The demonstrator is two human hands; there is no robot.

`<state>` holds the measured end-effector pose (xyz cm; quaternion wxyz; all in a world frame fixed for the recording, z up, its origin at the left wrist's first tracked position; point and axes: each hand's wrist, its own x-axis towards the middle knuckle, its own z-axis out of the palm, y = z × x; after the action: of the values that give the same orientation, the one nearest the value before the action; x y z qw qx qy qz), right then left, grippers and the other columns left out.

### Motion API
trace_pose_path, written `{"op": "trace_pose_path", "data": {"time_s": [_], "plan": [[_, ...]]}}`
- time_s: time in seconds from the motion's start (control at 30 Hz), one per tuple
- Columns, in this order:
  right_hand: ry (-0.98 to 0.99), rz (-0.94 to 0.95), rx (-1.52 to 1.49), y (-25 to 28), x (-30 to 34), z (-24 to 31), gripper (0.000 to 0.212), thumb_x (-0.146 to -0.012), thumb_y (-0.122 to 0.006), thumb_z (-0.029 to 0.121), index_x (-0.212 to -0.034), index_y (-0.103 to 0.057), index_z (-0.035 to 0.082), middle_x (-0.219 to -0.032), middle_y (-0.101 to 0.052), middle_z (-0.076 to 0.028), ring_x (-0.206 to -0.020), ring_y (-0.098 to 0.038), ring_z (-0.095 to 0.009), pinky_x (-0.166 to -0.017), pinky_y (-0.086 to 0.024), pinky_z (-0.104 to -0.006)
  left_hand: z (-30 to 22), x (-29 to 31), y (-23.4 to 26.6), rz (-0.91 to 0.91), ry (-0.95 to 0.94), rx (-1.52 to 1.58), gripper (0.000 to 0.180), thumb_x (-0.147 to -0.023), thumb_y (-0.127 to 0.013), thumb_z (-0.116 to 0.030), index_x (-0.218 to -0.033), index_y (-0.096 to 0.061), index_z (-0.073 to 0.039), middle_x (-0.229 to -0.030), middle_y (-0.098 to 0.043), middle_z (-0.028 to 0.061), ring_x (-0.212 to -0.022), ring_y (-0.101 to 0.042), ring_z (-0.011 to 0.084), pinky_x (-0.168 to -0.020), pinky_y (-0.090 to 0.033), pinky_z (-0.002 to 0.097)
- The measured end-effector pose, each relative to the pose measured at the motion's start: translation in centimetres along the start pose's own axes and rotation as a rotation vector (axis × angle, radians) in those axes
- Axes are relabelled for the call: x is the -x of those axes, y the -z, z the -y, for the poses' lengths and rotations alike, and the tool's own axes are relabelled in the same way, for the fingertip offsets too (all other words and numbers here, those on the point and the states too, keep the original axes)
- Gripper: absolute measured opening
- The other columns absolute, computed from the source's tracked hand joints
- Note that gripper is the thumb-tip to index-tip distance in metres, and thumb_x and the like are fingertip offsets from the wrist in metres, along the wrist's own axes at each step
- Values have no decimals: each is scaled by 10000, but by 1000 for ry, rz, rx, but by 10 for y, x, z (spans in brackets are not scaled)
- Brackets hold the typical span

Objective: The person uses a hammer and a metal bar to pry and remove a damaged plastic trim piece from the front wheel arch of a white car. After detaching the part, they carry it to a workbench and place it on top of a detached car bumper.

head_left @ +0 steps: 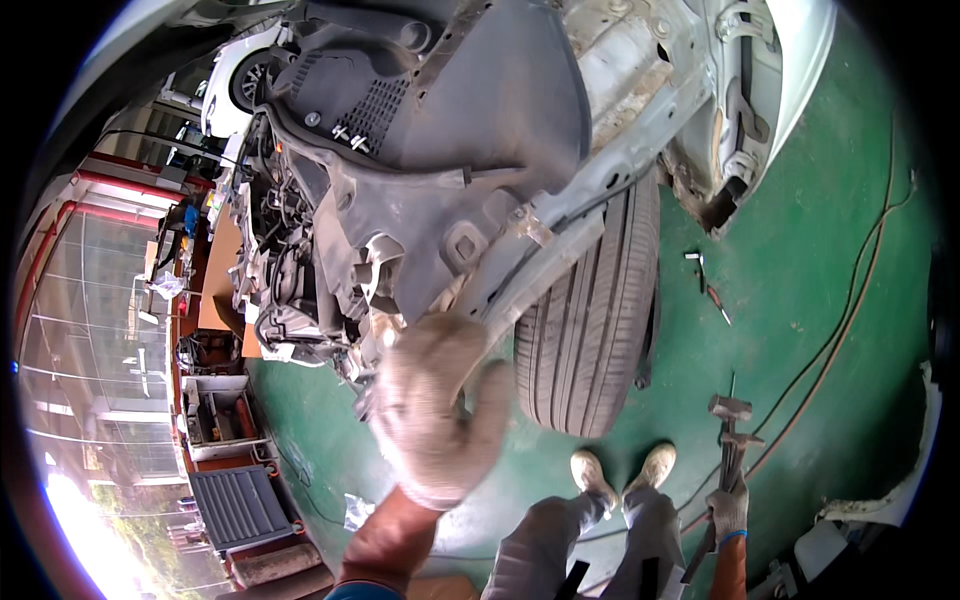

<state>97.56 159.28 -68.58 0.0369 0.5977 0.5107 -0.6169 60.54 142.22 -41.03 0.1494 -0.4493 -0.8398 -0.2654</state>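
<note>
My left hand [435, 425], in a pale work glove, is raised in front of the car's bare front body rail [545, 270]. It is smeared by motion. Its thumb stands apart from the fingers, and I see nothing held in it; whether the fingertips touch the rail I cannot tell. Low on the right, my gloved right hand [730, 508] is closed round the handles of hammers [730, 407], heads up; two heads show, one just above the other. A front tyre [590, 320] stands between my hands, under the rail.
A dark inner cover [490, 90] and exposed engine parts [295, 270] lie ahead and left. Small tools [708, 288] and a long hose [850, 310] are on the green floor at right. At left stand a grey tool cart [240, 505] and a cluttered bench. A loose panel [910, 460] lies far right.
</note>
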Motion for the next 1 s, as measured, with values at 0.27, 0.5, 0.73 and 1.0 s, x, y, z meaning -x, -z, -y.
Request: {"op": "trace_pose_path", "data": {"time_s": [0.27, 0.5, 0.73, 1.0], "plan": [[-27, 8, 245, -14, -249, -143, 505, -674, -592, -109, -1160, -580, 29, -636, -559, -83, -447, -586, -233, -391, -483, -382, 86, 32, -4, -300, -186, -175, 276, -888, -712, -19, -1156, -661, 18, -1130, -656, 122, -1078, -602, 239, -984, -471, 379], [249, -104, 366, -69, -360, -198, 394, -746, -576, -48, -1125, -665, 16, -724, -643, -112, -566, -657, -257, -507, -527, -421, 118, 45, -40, -611, -131, -139, 324, -1024, -653, -140, -1316, -662, 0, -1209, -682, 81, -1094, -631, 150, -1011, -490, 315], [351, -303, 357, -87, -466, -298, 220, -767, -620, 11, -984, -657, 5, -687, -628, -97, -558, -656, -259, -490, -519, -441, 112, 47, -42, -623, -147, -79, 340, -912, -721, -120, -1222, -666, 8, -1097, -703, 162, -980, -695, 252, -893, -546, 353], [516, -140, -181, -77, -381, -94, 135, -881, -657, 137, -854, -563, 45, -650, -565, -23, -506, -536, -114, -423, -410, -305, 105, 35, -51, -747, -129, -223, 390, -838, -798, -267, -1141, -664, -60, -1031, -685, 128, -931, -673, 325, -827, -541, 411]]}}
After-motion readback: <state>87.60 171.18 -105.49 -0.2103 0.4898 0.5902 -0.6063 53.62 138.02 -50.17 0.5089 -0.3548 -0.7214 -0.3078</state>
